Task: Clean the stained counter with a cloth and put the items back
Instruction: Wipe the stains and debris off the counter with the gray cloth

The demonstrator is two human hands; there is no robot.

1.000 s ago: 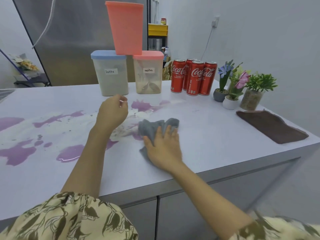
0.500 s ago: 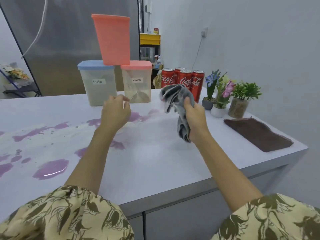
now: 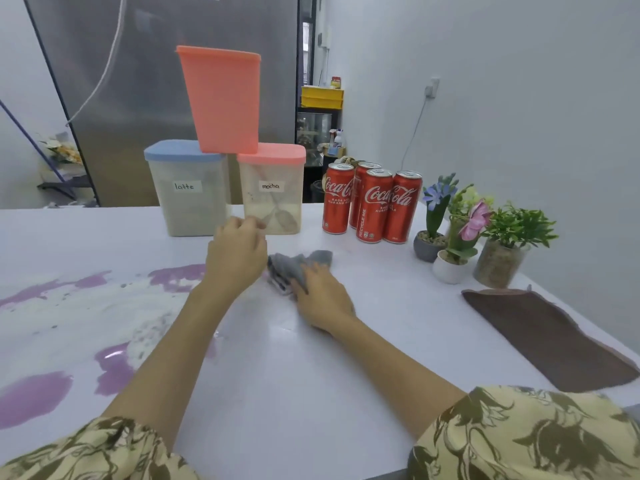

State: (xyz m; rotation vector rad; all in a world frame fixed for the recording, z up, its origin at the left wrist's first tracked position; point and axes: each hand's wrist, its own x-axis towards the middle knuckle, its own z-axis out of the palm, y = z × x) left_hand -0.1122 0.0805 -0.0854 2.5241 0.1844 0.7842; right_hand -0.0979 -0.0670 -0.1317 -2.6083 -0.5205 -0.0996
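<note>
Right hand [image 3: 320, 299] presses the grey cloth [image 3: 298, 266] flat-fingered on the tabletop [image 3: 311, 375]. Left hand [image 3: 237, 252], just beside, appears loosely curled, holding nothing. Purple stains [image 3: 114, 367] lie left; cans [image 3: 372, 206] stand beyond.

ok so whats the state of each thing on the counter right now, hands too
grey cloth: bunched, on the counter under the right hand
right hand: fingers flat, pressing the cloth
left hand: loosely curled, holding nothing
counter: purple stains on its left part
latte tub: lid on, upright
mocha tub: lid on, upright
cola cans: upright
brown cloth: spread flat
</note>
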